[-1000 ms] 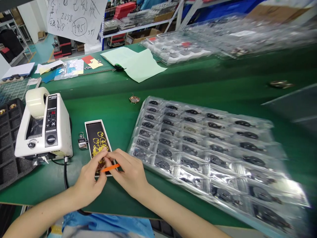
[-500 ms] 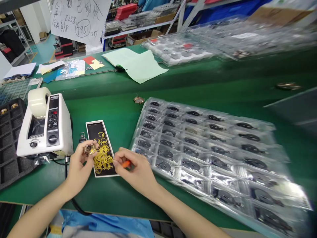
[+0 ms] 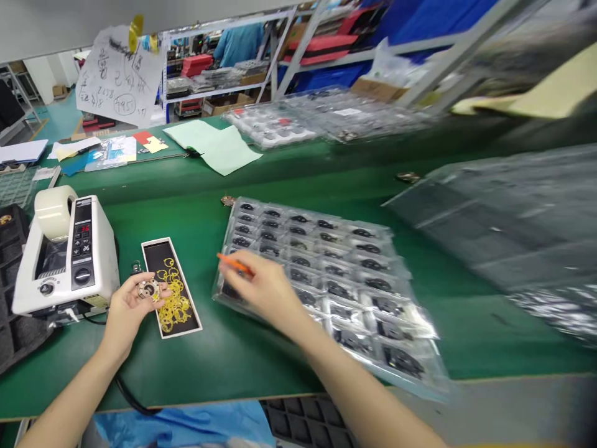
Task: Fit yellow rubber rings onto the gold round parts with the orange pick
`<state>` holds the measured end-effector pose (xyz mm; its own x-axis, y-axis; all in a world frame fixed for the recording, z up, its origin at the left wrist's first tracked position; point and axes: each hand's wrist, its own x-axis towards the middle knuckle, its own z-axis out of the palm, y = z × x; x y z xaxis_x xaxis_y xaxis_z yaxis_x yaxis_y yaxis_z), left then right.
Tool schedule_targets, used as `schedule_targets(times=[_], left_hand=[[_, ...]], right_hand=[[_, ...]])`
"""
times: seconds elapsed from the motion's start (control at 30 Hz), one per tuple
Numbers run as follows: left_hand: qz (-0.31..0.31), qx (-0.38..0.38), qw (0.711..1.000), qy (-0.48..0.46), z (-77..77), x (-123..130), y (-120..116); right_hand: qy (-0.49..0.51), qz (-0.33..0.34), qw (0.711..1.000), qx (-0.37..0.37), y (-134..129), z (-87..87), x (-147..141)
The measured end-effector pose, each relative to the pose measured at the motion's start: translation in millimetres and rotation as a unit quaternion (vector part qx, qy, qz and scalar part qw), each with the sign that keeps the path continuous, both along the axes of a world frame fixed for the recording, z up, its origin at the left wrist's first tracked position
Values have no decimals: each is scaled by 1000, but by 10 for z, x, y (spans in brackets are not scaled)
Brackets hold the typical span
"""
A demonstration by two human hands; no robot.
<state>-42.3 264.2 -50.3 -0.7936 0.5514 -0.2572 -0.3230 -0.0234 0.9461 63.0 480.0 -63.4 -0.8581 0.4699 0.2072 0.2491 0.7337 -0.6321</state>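
Note:
My left hand point(image 3: 125, 311) grips a round gold-rimmed watch case point(image 3: 150, 290) between thumb and fingers, its inner side facing up. It is held over the left side of a narrow white-edged box point(image 3: 187, 286), whose black bottom carries a pile of thin yellow rings point(image 3: 175, 308). My right hand point(image 3: 268, 287) is closed around a slim orange tool point(image 3: 239, 265) that points left; I cannot make out its kind. That hand is above the near left part of a clear plastic tray point(image 3: 321, 231) with rows of dark parts in its pockets.
On the left stands a white tape dispenser point(image 3: 69, 261), beside a black foam tray point(image 3: 12, 274). A small gold piece point(image 3: 228, 201) lies by the clear tray's far corner, another point(image 3: 408, 177) farther right. Grey translucent sheets point(image 3: 504, 218) lie at right. Green paper point(image 3: 224, 149) rests behind.
The view has swung to the right and up. My right hand with the orange tool has moved away from the box of rings, over the clear tray. The watch case stays in my left hand.

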Motion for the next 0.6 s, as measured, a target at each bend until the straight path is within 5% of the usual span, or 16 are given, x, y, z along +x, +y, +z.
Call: schedule_targets(times=[0.1, 0.3, 0.6], left_hand=[[-2, 1, 1000, -26, 15, -27, -13], [-17, 0, 999, -41, -14, -24, -25], [-21, 16, 999, -44, -82, -61, -20]], right_hand=[[-162, -152, 960, 168, 660, 21, 15], [-263, -168, 923, 225, 1707, 130, 63], [-278, -55, 928, 241, 2096, 30, -99]])
